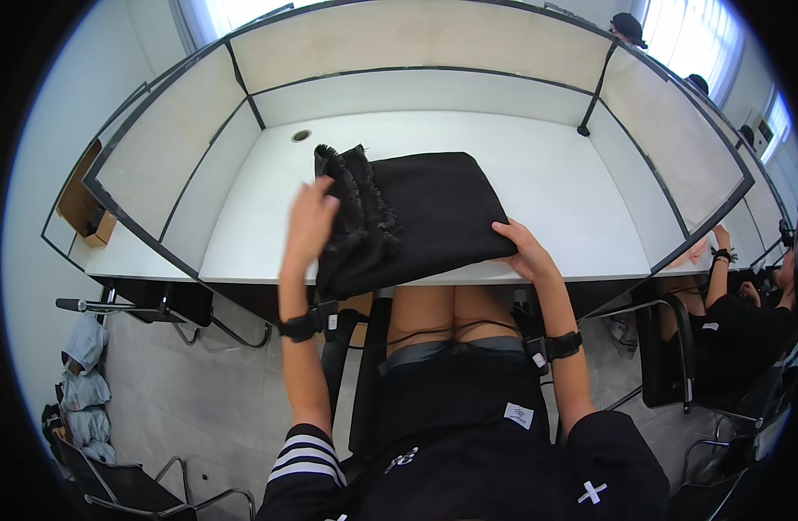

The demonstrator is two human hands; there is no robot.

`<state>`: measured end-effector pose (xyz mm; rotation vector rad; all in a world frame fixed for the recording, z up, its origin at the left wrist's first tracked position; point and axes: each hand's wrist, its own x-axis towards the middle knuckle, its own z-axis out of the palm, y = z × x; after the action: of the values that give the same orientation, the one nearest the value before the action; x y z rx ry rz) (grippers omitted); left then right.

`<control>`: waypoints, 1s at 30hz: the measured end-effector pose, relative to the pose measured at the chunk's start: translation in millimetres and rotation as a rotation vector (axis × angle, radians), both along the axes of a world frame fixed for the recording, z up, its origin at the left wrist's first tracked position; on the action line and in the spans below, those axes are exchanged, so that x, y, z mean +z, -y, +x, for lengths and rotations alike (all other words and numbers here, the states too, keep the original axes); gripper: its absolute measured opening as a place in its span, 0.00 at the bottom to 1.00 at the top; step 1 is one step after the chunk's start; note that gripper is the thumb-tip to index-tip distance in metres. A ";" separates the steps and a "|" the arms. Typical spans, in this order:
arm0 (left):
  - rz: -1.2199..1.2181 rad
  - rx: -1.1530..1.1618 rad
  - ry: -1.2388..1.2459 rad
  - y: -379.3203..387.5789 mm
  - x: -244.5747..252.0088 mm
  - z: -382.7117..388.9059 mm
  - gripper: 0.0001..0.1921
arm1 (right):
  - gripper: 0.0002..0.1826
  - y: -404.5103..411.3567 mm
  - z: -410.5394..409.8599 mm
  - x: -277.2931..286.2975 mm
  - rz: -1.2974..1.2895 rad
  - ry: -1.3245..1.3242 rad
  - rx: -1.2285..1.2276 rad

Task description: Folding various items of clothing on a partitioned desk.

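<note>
A folded black garment (438, 215) with frayed edges lies in front of me, partly over the white desk (542, 163), its lower side overhanging the front edge. At its right corner, my right hand (529, 251) grips the cloth, thumb on top and fingers underneath. My left hand (312, 221) is at the left end, by the frayed strips (363, 195) that are folded over there. This hand is slightly blurred, and whether its fingers pinch the cloth or only touch it is unclear.
Framed partition panels (425, 49) surround the desk on three sides. A cable grommet (301, 136) sits at the back left. On the right, another person (737, 332) sits at a neighbouring desk. Office chairs (132, 482) and bagged items (86, 397) stand on the left. A cable (425, 331) crosses my lap.
</note>
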<state>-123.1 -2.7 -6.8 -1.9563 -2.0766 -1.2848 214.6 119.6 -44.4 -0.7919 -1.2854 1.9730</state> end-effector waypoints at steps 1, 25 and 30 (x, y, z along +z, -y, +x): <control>-0.116 0.026 -0.218 -10.7 -18.5 3.0 0.25 | 0.23 0.6 0.5 -1.1 0.003 0.015 -0.013; -0.233 -0.253 -0.129 17.7 -82.6 20.3 0.31 | 0.36 116.8 -146.3 40.2 1.810 0.529 -0.046; 0.524 -0.396 -0.600 8.3 -110.1 8.8 0.30 | 0.40 111.7 -143.7 37.9 1.651 0.490 0.041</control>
<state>-114.3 -11.0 -116.9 -2.1721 -1.0023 -0.9627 70.9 7.9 -6.5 -0.3042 -2.4844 0.1955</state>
